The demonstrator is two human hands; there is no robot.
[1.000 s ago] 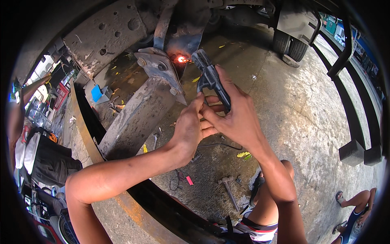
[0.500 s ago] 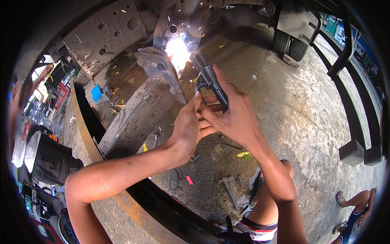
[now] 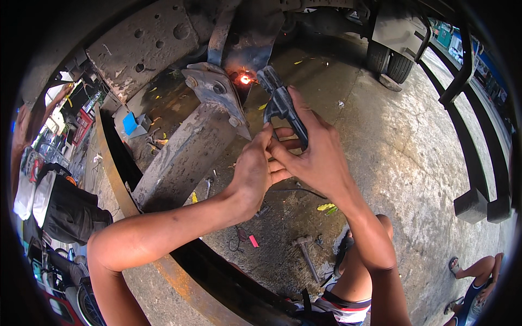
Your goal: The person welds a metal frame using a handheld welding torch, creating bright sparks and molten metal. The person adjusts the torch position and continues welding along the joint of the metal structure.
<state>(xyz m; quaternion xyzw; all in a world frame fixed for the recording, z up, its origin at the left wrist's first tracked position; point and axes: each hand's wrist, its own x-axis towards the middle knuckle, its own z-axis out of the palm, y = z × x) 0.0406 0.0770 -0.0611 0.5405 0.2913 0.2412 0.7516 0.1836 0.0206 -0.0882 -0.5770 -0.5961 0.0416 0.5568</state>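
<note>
A black welding electrode holder [image 3: 281, 102] is gripped in my right hand [image 3: 321, 155], its jaws angled up and to the left. My left hand [image 3: 251, 173] is closed around its lower side, with the thumb by the lever and the fingers passing under the right hand. Just beyond the jaws, a small spot of metal [image 3: 245, 80] glows orange beside a bolted steel plate [image 3: 213, 88]. That plate sits at the end of a worn square beam [image 3: 182, 155]. An electrode between jaws and glow cannot be made out.
A rusty rail [image 3: 179, 274] curves below my left arm. On the concrete lie a hammer [image 3: 308, 258], a blue-flapped box [image 3: 132, 125] and a cable [image 3: 304, 191]. Vehicle wheels [image 3: 389, 62] stand at the far right. Another person [image 3: 478, 277] is at the lower right.
The bright white arc and flying sparks have gone, leaving a small orange glow. The holder has moved very slightly right. Both hands keep their grip.
</note>
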